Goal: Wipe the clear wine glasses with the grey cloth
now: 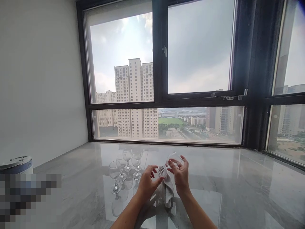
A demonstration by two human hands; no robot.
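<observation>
A clear stemmed wine glass (174,156) is held tilted over the grey surface, its bowl up to the right and its foot down to the left. My left hand (147,183) pinches it at the foot. Around the bowl curl the fingers of my right hand (181,178). A light grey cloth (168,192) hangs down between the hands, below the stem; which fingers grip the cloth is hidden. To the left of my left hand, several similar glasses (114,171) stand upright in a loose group.
The glossy grey surface (78,178) reflects the window and the glasses. A white and blue tub (17,165) sits at the far left by the white wall (43,79). Dark window frames (162,103) border the surface at the back and right.
</observation>
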